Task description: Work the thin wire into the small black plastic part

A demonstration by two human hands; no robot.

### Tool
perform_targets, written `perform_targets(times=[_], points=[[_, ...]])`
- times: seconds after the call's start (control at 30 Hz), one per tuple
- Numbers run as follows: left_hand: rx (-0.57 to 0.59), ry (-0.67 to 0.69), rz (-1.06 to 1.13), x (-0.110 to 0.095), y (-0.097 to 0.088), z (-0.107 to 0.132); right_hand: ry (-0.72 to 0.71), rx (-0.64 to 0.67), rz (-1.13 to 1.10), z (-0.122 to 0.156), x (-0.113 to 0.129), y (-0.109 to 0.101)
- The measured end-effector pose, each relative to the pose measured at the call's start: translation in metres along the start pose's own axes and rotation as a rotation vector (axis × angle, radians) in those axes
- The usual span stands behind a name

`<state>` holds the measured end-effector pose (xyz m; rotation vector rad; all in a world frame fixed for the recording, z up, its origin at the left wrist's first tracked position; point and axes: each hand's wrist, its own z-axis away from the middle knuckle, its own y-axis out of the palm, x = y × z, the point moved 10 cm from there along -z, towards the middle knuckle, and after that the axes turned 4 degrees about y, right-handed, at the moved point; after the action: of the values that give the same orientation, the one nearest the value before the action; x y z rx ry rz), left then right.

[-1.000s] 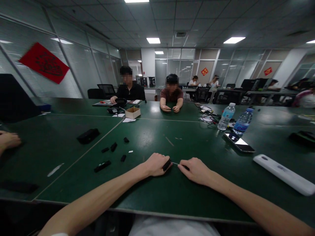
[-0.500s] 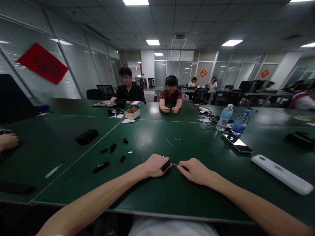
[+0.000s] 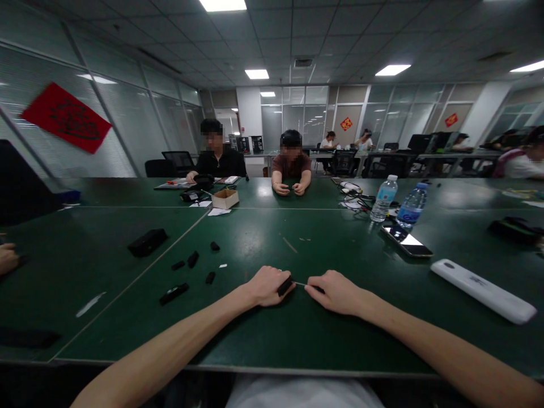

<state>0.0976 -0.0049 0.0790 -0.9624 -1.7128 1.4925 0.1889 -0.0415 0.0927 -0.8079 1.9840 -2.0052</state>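
Note:
My left hand [image 3: 267,286] rests on the green table [image 3: 297,334], fingers closed round a small black part [image 3: 284,285]. Just to its right, my right hand [image 3: 335,292] pinches a thin tool [image 3: 312,287] whose pale tip reaches across to the black part. Both forearms lie on the table toward me. Several small black parts [image 3: 193,259] and a longer black piece [image 3: 174,293] lie loose to the left of my left hand.
A black case [image 3: 147,242] lies further left. A white flat device [image 3: 482,290], a phone [image 3: 407,241] and two water bottles [image 3: 383,198] are on the right. A cardboard box [image 3: 225,198] and two seated people are across the table. Another person's hand [image 3: 6,258] shows at the left edge.
The view has tilted a little, so everything sits slightly lower and left. My hands keep the same grip and place on the table.

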Motion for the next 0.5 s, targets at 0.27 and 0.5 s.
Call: perform_targets(times=[0.27,0.5], points=[[-0.01,0.03,-0.004,-0.0021,-0.0032,0.0011,-0.018,-0.017,0.062,0.0002,0.0037,0.0003],[-0.034,0.058,0.018,-0.0043,-0.0075,0.0018,-0.022,-0.02,0.05,0.0002,0.0041,0.001]])
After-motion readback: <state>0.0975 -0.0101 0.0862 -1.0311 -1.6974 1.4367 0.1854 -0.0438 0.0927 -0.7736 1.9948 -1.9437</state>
